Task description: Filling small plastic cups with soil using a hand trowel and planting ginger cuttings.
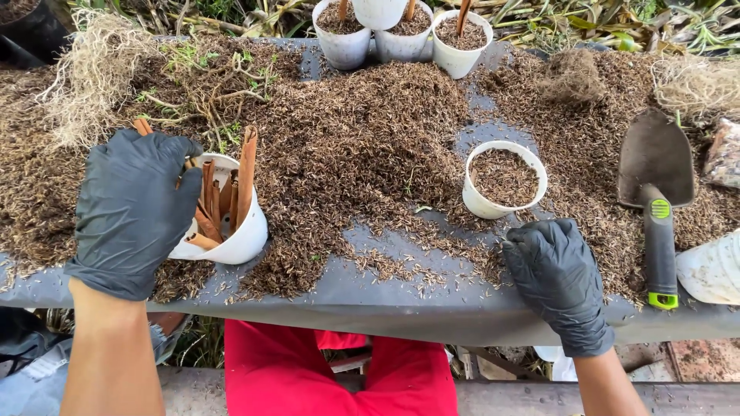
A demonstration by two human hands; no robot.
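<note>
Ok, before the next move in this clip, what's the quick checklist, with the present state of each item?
1. Left hand on the tilted white pot of brown sticks: ok.
2. Sticks inside that pot, none spilled: ok.
3. Right hand free, closed and resting on the table edge: ok.
4. Filled white pot upright, within the right hand's reach: ok.
5. Trowel lying clear of both hands: ok.
6. Firmness of the left hand's grip: cannot tell.

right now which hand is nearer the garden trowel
Right. The right hand rests on the table just left of the trowel; the left hand is far across, at the pot of sticks.
</note>
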